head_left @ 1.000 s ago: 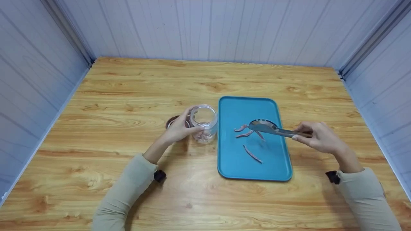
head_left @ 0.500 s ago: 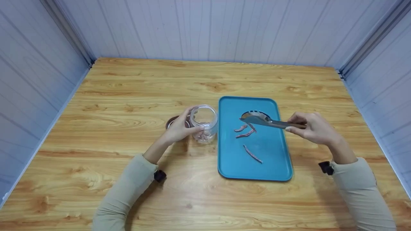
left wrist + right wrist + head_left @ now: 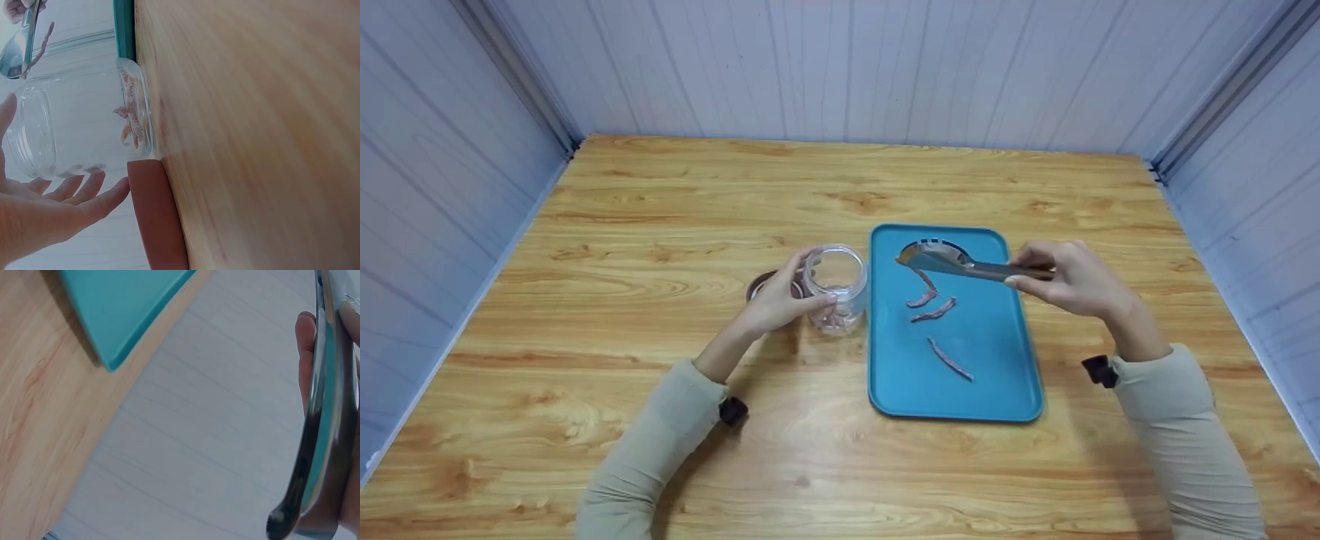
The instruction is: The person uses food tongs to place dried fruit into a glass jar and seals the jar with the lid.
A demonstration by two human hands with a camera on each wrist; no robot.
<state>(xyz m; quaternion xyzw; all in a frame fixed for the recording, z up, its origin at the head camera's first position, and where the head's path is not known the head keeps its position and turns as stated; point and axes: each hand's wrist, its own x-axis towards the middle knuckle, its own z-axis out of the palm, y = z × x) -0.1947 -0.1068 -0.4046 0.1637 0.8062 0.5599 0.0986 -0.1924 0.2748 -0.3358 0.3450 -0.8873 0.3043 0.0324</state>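
**Wooden table, blue tray, steel tongs, one hanging strip**

Pale panelled walls rise beyond both hands, and the wooden table spreads beneath them. On it, between the two hands, lies the blue tray. Beige sleeves run up to the wrists, each bearing a small dark device. The hands are well apart. The right hand, raised at the tray's far side from the left, grips the steel tongs by the handles, their head pointing toward the left hand. The left hand holds a clear jar, thumb on the near side; the jar stands upright just beside the tray. A reddish-brown lid lies beside the jar, partly under the left hand. Smallest are the pinkish strips: one dangles from the tongs' tip above the tray, three loose strips lie on the tray between the hands, and several jar pieces rest at the jar's bottom, by the left hand.
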